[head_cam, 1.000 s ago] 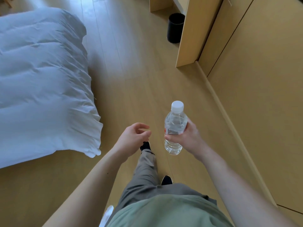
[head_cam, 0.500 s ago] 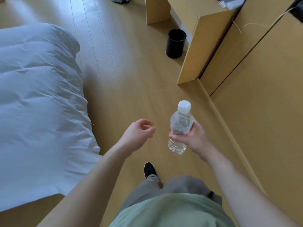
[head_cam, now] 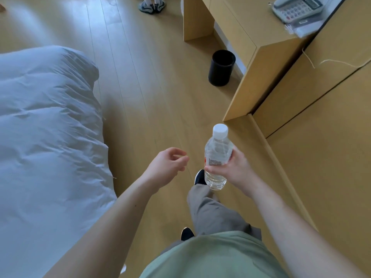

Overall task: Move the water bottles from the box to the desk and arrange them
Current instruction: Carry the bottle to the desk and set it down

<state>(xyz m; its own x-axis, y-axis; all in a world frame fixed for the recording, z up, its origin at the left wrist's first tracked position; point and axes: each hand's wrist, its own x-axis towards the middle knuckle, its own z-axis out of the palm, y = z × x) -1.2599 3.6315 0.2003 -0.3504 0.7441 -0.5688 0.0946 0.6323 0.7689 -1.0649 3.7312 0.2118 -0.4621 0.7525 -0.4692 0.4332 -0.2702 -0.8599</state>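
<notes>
The water bottle (head_cam: 217, 157) is a clear plastic unit with a white screw cap, held roughly upright above the wooden floor (head_cam: 152, 101), cap toward 12 o'clock. A printed label band sits at mid-body. The bottle is clear of the desk (head_cam: 249, 35), which lies well apart toward 1 o'clock.

The right hand (head_cam: 233, 167) grips the bottle around the label band: fingers wrap the far side and the thumb crosses the near face. The lower part of the bottle projects below the hand.

The left hand (head_cam: 167, 165) is at 9 o'clock of the bottle, near it but not touching. It holds nothing; its fingers are loosely curled toward the thumb, with a narrow gap between them.

Below the hands, toward 6 o'clock, are a grey trouser leg (head_cam: 210, 213), dark shoes and a green shirt (head_cam: 210, 257).

A black waste bin (head_cam: 220, 68) stands on the floor at 12 o'clock of the bottle, just beside the desk side panel. A telephone (head_cam: 297, 7) rests on the desk top at 1 o'clock. A white duvet (head_cam: 46, 137) covers the area at 9 o'clock. Wooden cabinet fronts (head_cam: 325, 137) occupy 3 o'clock. Another person's shoes (head_cam: 152, 6) appear at 11 o'clock, at the frame's top edge.
</notes>
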